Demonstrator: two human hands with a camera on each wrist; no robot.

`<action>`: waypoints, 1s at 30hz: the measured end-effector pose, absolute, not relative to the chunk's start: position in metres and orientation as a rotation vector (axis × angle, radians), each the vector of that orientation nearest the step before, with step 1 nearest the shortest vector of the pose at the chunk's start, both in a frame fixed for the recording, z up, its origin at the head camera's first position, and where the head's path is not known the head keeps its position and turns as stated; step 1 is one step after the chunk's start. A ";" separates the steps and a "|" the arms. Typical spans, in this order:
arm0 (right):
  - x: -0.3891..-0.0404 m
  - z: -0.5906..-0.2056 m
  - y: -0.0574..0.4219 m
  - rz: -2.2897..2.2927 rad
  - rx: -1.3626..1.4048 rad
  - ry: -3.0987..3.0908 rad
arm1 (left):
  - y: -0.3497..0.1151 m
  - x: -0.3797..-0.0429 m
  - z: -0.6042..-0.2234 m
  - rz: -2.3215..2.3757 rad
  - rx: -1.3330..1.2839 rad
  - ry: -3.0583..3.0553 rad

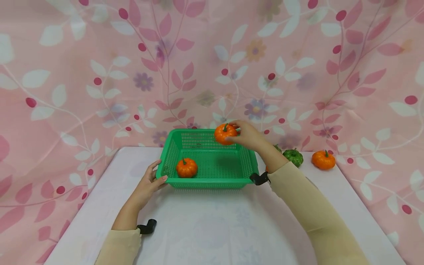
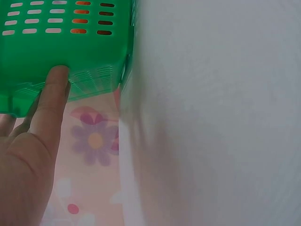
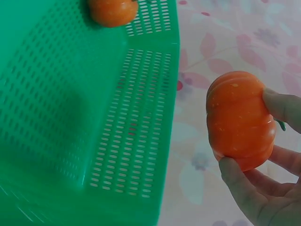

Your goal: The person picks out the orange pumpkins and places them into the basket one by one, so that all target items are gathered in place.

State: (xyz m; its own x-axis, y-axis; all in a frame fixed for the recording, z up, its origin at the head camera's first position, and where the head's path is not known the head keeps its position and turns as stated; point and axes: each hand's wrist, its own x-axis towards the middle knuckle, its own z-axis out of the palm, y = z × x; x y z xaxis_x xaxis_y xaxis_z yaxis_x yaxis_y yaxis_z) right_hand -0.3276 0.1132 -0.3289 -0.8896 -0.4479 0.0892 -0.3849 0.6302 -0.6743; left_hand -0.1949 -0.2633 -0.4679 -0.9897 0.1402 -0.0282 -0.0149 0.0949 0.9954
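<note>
A green plastic basket (image 1: 205, 180) stands on the white table, with one small orange pumpkin (image 1: 187, 168) inside at its left. My left hand (image 1: 148, 186) holds the basket's front left corner; in the left wrist view its thumb (image 2: 54, 99) presses the outer wall. Above the basket's back right part, my right hand (image 1: 248, 136) pinches another orange pumpkin (image 1: 223, 134) with a green stem. The right wrist view shows this pumpkin (image 3: 241, 120) between thumb and fingers, apart from the basket rim (image 3: 170, 108).
Right of the basket lie a green pumpkin (image 1: 293, 157) and an orange pumpkin (image 1: 323, 160). More pieces beside them are partly hidden by my right forearm. A pink floral cloth (image 1: 205, 66) hangs behind the white table (image 1: 212, 224).
</note>
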 end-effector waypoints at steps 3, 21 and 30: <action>-0.333 -0.333 0.107 -1.094 -0.728 2.739 | -0.263 -0.195 -0.468 2.036 0.131 2.236; -0.364 -0.366 0.081 -0.959 -0.718 2.652 | -0.262 -0.194 -0.467 2.034 0.117 2.238; -0.373 -0.382 0.066 -0.968 -0.635 2.581 | -0.262 -0.193 -0.467 2.035 0.129 2.244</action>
